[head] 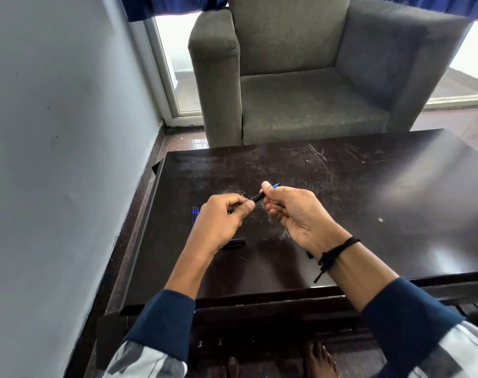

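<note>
A thin dark pen barrel (259,197) with a blue end poking out past the thumb is held above the dark table (369,203). My right hand (292,214) pinches its upper part between thumb and fingers. My left hand (221,219) pinches its lower tip, fingers curled. Several blue refills (195,214) lie on the table just left of my left hand, partly hidden by it. A black pen cap (233,243) lies under my left wrist.
A grey armchair (300,77) stands right behind the table's far edge. A pale wall (68,132) runs along the left. My bare feet (319,361) show under the table's near edge. A small white speck (380,220) lies on the table at right.
</note>
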Demonstrator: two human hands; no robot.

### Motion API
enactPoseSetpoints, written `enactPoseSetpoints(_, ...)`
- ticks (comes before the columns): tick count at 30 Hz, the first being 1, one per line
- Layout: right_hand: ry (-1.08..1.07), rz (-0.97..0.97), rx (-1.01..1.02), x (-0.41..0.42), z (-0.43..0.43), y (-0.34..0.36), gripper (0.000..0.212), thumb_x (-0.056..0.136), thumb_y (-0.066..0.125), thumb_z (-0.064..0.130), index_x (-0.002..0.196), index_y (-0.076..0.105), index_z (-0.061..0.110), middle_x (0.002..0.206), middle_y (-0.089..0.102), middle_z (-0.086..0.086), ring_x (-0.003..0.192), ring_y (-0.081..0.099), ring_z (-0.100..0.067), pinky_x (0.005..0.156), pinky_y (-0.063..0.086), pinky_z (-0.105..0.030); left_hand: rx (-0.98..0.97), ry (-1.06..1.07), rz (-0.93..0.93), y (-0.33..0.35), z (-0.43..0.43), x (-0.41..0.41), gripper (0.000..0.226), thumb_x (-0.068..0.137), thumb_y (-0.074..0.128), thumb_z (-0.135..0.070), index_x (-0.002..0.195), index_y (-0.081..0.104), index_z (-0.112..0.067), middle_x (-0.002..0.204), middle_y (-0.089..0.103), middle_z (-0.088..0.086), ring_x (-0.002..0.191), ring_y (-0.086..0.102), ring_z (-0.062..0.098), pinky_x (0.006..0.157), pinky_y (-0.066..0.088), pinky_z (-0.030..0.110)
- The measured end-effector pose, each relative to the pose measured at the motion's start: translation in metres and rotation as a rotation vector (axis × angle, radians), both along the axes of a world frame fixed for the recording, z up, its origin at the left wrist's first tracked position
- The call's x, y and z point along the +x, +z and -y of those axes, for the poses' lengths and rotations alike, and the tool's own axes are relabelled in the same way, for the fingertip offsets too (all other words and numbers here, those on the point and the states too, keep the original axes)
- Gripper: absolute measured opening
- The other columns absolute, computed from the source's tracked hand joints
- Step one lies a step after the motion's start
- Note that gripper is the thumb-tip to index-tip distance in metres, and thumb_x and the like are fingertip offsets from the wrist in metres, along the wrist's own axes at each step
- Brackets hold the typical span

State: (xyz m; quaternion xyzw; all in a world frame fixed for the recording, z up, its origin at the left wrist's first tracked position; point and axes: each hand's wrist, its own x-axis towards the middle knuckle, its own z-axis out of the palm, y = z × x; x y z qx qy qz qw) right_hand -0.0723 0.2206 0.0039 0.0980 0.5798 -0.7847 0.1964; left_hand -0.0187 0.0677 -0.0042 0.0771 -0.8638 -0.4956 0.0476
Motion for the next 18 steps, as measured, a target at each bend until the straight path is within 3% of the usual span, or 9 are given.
enactPoseSetpoints(3,-0.001,-0.033,0.021,0.0001,0.0023,-0.0028,0.016,0.09,0.073,0.016,0.09,0.071,0.001,0.066,0.063,-0.002,0.056,0.056,-0.005,0.054,0.048,-0.015,0.117,-0.014,0.055,0.0046,-0.0047,0.0021,0.025,0.1,0.058,-0.031,0.088,0.077,-0.02,0.053,0.046,-0.008,0.047,0.038,0.002,0.058,0.033,0.021)
enactPoseSetpoints(7,0.063,-0.073,0.009,-0.0005,0.0019,-0.001,0.013,0.095,0.067,0.011,0.087,0.073,0.002,0.07,0.062,-0.002,0.06,0.056,-0.005,0.056,0.047,-0.014,0.328,-0.003,0.15,0.0103,-0.0013,0.006,0.036,0.104,0.052,-0.031,0.093,0.076,-0.007,0.056,0.039,-0.002,0.038,0.027,0.001,0.044,0.024,0.014)
enactPoseSetpoints(12,0.05,-0.025,0.004,0.0006,0.0023,0.0029,0.017,0.088,0.076,0.015,0.096,0.074,0.0,0.075,0.065,-0.002,0.064,0.058,-0.006,0.066,0.053,-0.018,0.297,0.019,0.137,0.007,-0.0043,0.0062,0.035,0.105,0.05,-0.027,0.088,0.074,-0.008,0.059,0.05,-0.001,0.042,0.039,0.005,0.042,0.032,0.013)
enactPoseSetpoints(18,0.027,-0.033,-0.005,0.0027,0.0029,0.0013,0.007,0.086,0.076,0.008,0.081,0.07,0.007,0.068,0.067,0.003,0.065,0.061,-0.006,0.065,0.053,-0.016,0.277,-0.006,0.153,0.008,-0.0072,0.0062,0.032,0.105,0.049,-0.023,0.089,0.071,-0.006,0.06,0.053,0.001,0.042,0.045,0.009,0.043,0.036,0.014)
